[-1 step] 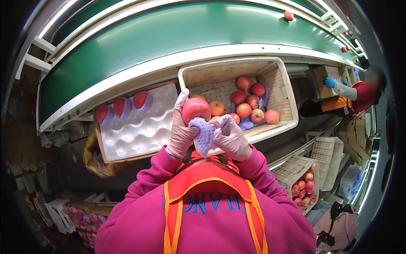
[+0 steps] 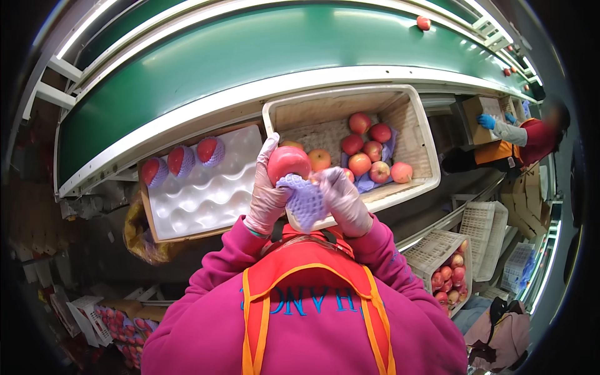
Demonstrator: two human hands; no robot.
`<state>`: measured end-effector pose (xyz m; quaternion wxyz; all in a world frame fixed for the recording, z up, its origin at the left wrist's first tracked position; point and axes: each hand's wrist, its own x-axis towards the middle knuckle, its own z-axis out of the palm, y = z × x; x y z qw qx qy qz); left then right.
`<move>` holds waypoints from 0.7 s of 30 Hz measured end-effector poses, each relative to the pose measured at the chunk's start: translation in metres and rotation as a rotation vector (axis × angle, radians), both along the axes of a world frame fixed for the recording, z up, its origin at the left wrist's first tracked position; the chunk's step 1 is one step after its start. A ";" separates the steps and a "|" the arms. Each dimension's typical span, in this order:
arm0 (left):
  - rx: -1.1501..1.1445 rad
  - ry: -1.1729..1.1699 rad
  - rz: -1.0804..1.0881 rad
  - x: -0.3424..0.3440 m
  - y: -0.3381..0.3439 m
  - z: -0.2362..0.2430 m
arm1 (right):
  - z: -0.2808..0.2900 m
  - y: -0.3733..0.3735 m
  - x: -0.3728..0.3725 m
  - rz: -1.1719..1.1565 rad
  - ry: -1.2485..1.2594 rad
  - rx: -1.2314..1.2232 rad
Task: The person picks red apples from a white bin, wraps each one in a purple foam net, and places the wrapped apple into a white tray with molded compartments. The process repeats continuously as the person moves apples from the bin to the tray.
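Note:
My left hand (image 2: 265, 201), in a pale glove, grips a red apple (image 2: 289, 162) held up in front of my chest. My right hand (image 2: 345, 201), also gloved, pinches a purple foam net sleeve (image 2: 304, 201) that sits against the underside of the apple. Just beyond my hands stands a white crate (image 2: 417, 131) holding several loose red and yellow apples (image 2: 369, 150) on a purple liner. To its left lies a white dimpled foam tray (image 2: 206, 194) with three net-wrapped apples (image 2: 181, 159) in its far row.
A green conveyor belt (image 2: 250, 56) curves across the back with a lone apple (image 2: 424, 23) on it. At the right a co-worker (image 2: 531, 139) in blue gloves handles a cardboard box (image 2: 478, 107). A plastic basket of apples (image 2: 447, 275) stands at lower right, a yellow bag (image 2: 140, 237) at left.

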<state>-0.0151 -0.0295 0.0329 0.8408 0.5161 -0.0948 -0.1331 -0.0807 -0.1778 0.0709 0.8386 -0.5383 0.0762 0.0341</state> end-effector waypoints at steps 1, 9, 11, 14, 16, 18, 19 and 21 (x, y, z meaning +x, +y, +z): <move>0.012 -0.005 -0.008 0.001 -0.001 -0.004 | 0.005 -0.002 0.006 -0.074 0.095 0.265; -0.371 0.452 -0.265 -0.027 -0.016 0.015 | -0.045 -0.012 0.045 -0.329 -0.137 -0.155; -0.475 0.519 -0.298 -0.024 -0.015 0.018 | -0.049 0.008 0.048 -0.473 -0.075 0.299; -0.409 0.464 -0.369 -0.029 -0.013 0.008 | -0.057 0.002 0.047 -0.468 -0.433 -0.094; -0.314 0.372 -0.454 -0.025 -0.013 0.002 | -0.058 0.003 0.056 -0.516 -0.712 -0.554; -0.213 0.202 -0.452 -0.021 -0.014 0.014 | -0.056 0.001 0.068 -0.460 -0.757 -0.587; -0.163 0.119 -0.434 -0.021 -0.011 0.021 | -0.048 -0.003 0.068 -0.261 -0.601 -0.346; -0.057 0.045 -0.426 -0.016 -0.004 0.032 | -0.033 -0.012 0.067 -0.021 -0.169 0.160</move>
